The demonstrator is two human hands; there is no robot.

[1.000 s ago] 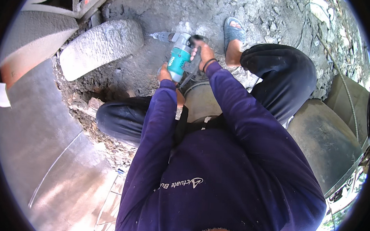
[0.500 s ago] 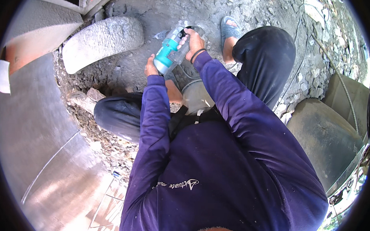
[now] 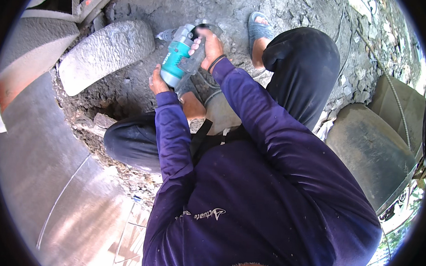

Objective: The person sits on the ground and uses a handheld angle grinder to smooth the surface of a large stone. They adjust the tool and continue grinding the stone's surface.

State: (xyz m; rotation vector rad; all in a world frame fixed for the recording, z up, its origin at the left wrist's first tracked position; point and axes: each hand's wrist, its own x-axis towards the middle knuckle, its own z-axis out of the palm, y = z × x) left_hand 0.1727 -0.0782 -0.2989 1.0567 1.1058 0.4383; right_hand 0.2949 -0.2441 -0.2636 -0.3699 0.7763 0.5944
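Near the left edge of the rough ground lies a pale stone, a teal power tool slanting just right of it, right hand curled round its upper part, left hand clasping its lower end.

bright daylight; glare bleaching lower left and right rim. pale slab lit, ground shadowed below. teal power tool fairly clear, tip hazy. black fisheye border, bluish fringe, straight edges bending.
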